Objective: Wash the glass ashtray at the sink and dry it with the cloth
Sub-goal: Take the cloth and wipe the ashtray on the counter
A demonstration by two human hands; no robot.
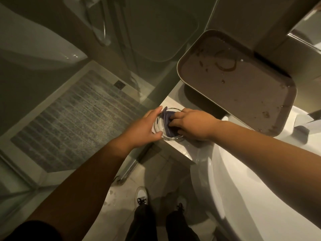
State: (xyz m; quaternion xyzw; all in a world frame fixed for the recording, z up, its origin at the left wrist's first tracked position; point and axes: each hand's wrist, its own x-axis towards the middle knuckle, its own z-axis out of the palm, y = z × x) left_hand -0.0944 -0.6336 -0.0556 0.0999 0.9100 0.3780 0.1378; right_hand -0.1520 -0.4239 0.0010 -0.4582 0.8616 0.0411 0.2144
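Head view: your left hand (145, 125) cups the left rim of the glass ashtray (167, 125), fingers curled round its edge. It sits on the white counter (175, 101) left of the sink (225, 171). Your right hand (192, 123) presses the folded purple cloth (166, 121) into the bowl, fingertips bunched on it. Just beyond, on the far right, lies a stained brown tray (234, 84).

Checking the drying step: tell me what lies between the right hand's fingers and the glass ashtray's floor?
A folded purple cloth, pressed into the ashtray by the right hand, shown in the head view.
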